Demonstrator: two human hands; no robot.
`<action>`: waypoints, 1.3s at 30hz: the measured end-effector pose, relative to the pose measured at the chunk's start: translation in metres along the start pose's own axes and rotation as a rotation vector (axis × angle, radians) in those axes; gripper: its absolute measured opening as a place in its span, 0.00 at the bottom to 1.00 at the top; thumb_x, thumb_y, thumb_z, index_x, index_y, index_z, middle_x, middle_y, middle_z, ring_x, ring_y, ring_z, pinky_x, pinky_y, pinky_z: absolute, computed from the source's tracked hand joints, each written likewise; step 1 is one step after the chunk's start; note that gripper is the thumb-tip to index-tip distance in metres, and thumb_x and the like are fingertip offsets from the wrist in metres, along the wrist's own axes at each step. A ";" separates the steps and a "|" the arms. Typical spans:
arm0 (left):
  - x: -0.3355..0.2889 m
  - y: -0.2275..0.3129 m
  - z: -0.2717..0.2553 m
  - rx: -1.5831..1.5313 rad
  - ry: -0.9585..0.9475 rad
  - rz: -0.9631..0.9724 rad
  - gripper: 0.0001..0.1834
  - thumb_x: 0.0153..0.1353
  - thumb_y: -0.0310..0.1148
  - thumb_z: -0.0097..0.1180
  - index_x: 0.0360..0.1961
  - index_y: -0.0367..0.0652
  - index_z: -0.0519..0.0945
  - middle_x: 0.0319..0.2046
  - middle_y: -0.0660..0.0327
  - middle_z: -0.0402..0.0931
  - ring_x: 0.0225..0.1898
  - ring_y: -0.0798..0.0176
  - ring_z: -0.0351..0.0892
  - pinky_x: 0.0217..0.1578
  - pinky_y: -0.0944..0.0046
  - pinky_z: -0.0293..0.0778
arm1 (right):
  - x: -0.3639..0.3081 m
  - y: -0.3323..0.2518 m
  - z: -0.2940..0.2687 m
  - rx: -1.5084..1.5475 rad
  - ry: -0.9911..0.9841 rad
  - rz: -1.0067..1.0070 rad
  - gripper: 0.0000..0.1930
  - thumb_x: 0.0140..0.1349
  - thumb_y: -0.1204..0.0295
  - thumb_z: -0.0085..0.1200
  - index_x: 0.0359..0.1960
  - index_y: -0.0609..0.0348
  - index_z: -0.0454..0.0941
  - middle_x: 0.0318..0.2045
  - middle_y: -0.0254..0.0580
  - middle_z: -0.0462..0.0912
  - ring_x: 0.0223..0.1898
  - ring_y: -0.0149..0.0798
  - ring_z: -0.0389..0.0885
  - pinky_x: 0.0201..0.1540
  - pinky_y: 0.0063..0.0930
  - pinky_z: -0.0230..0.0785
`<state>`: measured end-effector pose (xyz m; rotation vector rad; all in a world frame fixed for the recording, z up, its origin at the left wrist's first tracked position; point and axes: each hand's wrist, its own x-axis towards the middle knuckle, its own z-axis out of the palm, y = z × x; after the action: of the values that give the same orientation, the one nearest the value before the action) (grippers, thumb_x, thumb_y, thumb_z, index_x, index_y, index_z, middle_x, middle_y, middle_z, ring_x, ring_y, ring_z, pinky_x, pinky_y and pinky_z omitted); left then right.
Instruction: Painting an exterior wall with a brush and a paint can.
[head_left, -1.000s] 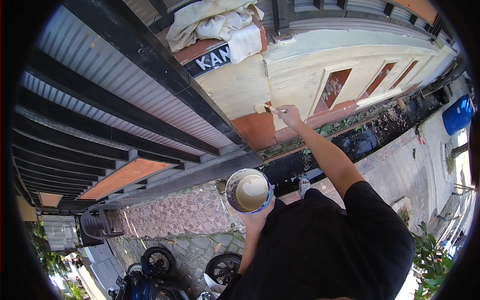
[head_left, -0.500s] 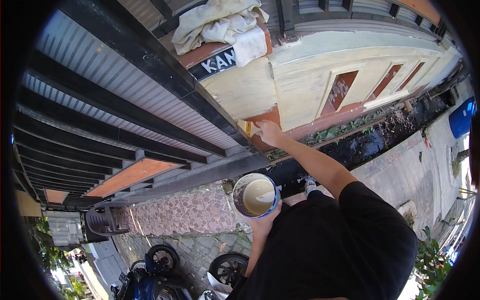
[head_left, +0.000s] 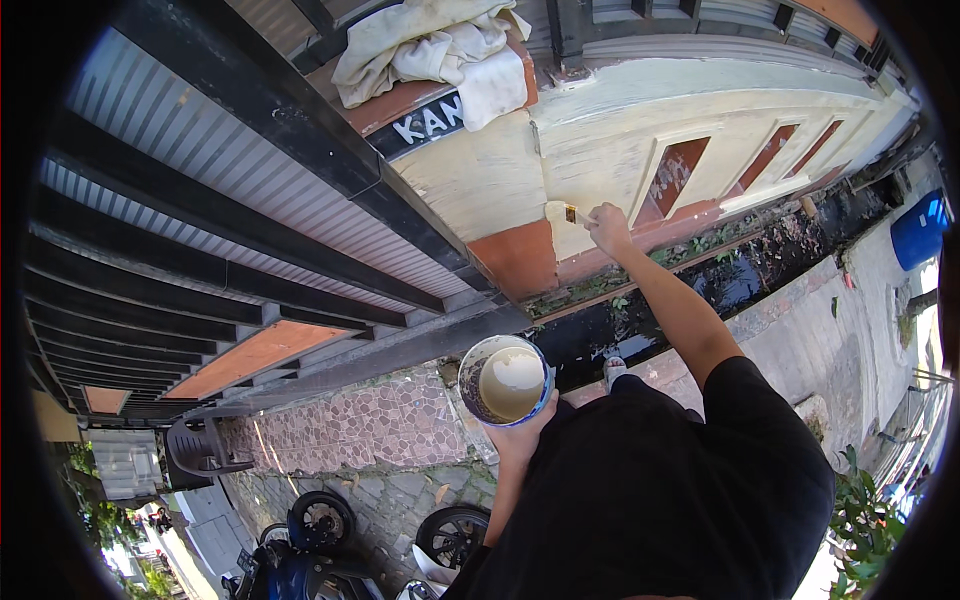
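My right hand (head_left: 609, 232) is closed round the handle of a paintbrush (head_left: 572, 215), its bristles against the corner of the low wall. Cream paint covers most of that wall (head_left: 600, 135), while a reddish-brown patch (head_left: 515, 262) shows left of the brush. Lower down, my left hand (head_left: 522, 432) grips a paint bucket (head_left: 465, 385) from its near side; the fingers beneath are partly hidden. Inside the bucket lies cream paint (head_left: 511, 383), and smears coat its inner wall.
A black metal gate (head_left: 290, 120) runs along the left. Crumpled cloths (head_left: 430, 50) lie on the wall's pillar. Below the wall is a dark water ditch (head_left: 730, 280). A blue barrel (head_left: 918, 232) stands far right; a motorcycle (head_left: 310, 560) is parked lower left.
My right hand has moved right with the paintbrush, from the reddish-brown patch by the gate to the wall's corner. The bucket stays in my left hand, nearly where it was.
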<state>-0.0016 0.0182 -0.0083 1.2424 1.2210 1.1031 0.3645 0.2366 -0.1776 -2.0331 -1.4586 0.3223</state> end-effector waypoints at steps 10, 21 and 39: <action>0.001 0.009 0.012 0.035 -0.029 0.085 0.42 0.47 0.26 0.85 0.64 0.33 0.76 0.56 0.54 0.83 0.57 0.58 0.85 0.63 0.56 0.78 | 0.007 -0.058 0.030 0.061 0.002 -0.216 0.06 0.56 0.72 0.70 0.32 0.62 0.89 0.33 0.56 0.83 0.40 0.60 0.85 0.47 0.53 0.77; -0.010 -0.013 -0.005 -0.041 0.004 0.041 0.42 0.49 0.23 0.82 0.66 0.35 0.75 0.57 0.55 0.83 0.59 0.59 0.84 0.64 0.56 0.77 | -0.059 -0.007 0.006 0.069 -0.096 -0.166 0.09 0.59 0.70 0.68 0.32 0.64 0.86 0.32 0.60 0.84 0.40 0.62 0.86 0.47 0.55 0.78; -0.019 -0.012 0.006 -0.062 0.075 -0.030 0.38 0.52 0.21 0.81 0.65 0.35 0.76 0.56 0.57 0.83 0.57 0.61 0.84 0.61 0.58 0.79 | -0.031 -0.010 0.063 0.265 -0.016 0.118 0.06 0.62 0.75 0.66 0.31 0.63 0.82 0.27 0.55 0.87 0.32 0.54 0.89 0.38 0.47 0.79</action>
<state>0.0022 -0.0015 -0.0198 1.1412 1.2483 1.1662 0.3128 0.2311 -0.2260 -1.9065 -1.2350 0.5516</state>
